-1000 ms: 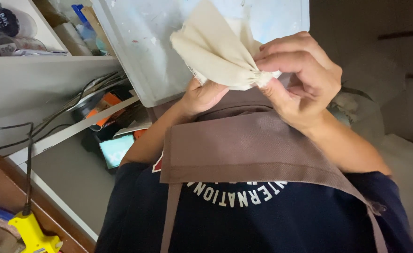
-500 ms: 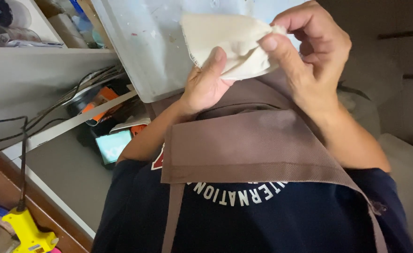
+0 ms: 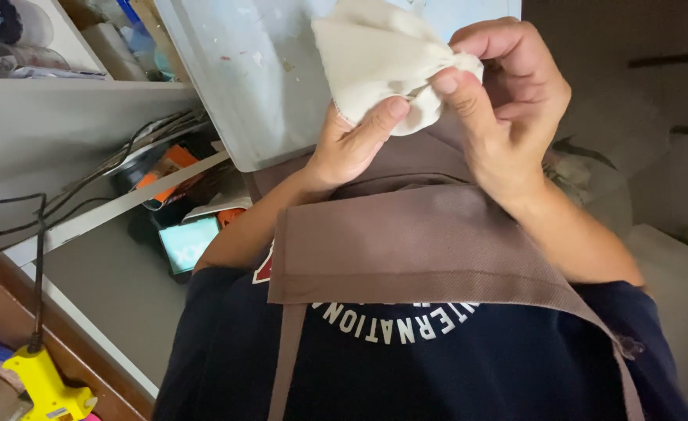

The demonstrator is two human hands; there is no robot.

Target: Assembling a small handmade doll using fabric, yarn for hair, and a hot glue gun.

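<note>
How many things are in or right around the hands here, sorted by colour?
Cream: 1, the cloth pouch, held by the left hand and the right hand
Brown: 1, the apron
Pale grey: 1, the plastic tray
Yellow: 1, the glue gun
Total: 4

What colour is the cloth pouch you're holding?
Plain cream, no pattern: the cloth pouch shows best in the head view, pinched between both hands.
</note>
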